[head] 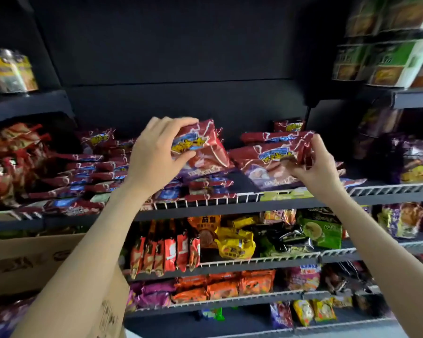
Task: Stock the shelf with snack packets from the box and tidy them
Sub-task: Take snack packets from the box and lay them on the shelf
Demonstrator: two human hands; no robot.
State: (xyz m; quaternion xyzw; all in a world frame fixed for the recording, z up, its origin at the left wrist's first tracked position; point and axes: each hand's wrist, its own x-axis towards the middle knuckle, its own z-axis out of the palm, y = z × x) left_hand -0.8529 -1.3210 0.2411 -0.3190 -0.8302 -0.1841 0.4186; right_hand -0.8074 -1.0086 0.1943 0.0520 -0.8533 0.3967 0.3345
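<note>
My left hand [156, 152] grips a dark red snack packet [203, 147] by its left end, tilted above the shelf [230, 206]. My right hand [315, 164] pinches the right edge of another dark red packet [269, 159] that lies on top of a stack. Several more of the same red packets [93, 172] lie piled flat across the left part of this shelf. A cardboard box [34, 259] sits low at the left, partly behind my left forearm.
The lower shelves hold orange, yellow, green and purple packets [235, 242]. Purple packets [415, 162] stand at the right end of the same shelf. Boxed goods [386, 62] fill the upper right shelf and a jar [10, 71] stands upper left. The black back panel rises behind.
</note>
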